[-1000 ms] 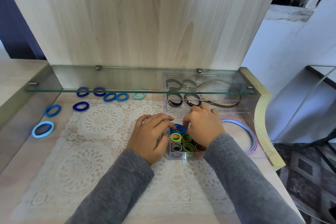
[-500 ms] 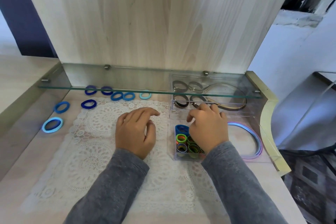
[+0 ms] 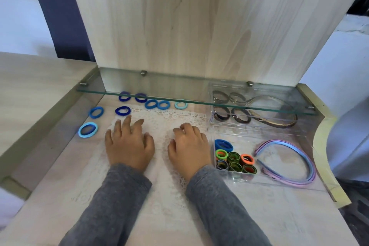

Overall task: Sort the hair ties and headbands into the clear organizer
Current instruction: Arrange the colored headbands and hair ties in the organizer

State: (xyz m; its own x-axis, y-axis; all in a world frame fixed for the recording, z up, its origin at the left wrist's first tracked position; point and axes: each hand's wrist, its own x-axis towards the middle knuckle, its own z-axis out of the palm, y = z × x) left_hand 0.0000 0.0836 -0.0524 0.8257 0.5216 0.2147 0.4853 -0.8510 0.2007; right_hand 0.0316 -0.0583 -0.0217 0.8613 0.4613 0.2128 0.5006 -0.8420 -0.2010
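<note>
Item: sorting station, hair ties in progress. Left hand: empty, fingers spread, palm down over the lace mat, fingertips just short of the dark blue hair tie. Right hand: empty, fingers loosely curled, resting on the mat just left of the clear organizer. Loose stock beyond the left hand: a row of blue hair ties partly under the glass shelf, one mid-blue tie and a light blue tie off to its left on the bench. Organizer contents, to the right of the right hand: one blue tie above packed green and orange ties; pastel headbands further right; brown ties and a headband in the rear section. Handling note: the nearest dark blue tie looks the likely next pick; pinch it by one edge, lift clear of the lace so it does not snag, and seat it on edge beside the blue tie already filed. Change from half a second ago: the left hand has moved further left toward the loose ties, and the right hand has left the organizer for the mat.
</note>
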